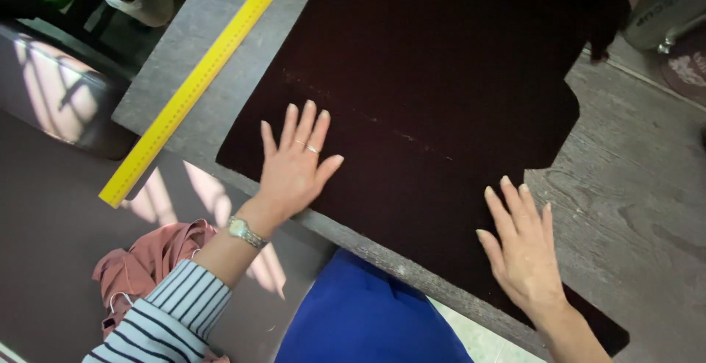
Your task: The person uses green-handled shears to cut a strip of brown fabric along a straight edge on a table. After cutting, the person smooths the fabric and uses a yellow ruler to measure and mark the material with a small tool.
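A large piece of dark maroon fabric (426, 91) lies spread on a grey wooden table (632, 186), with a faint chalk line across it. My left hand (294, 168) rests flat on the cloth near the table's front edge, fingers apart, with rings and a wristwatch. My right hand (522, 249) lies flat on the cloth further right, fingers spread, near a cut corner of the fabric. Neither hand holds anything.
A long yellow ruler (195, 83) lies along the table's left side, beside the cloth. A pink garment (151, 264) lies on the floor below. Blue clothing (368, 319) shows at the bottom. A grey cylinder (665, 10) stands at the top right.
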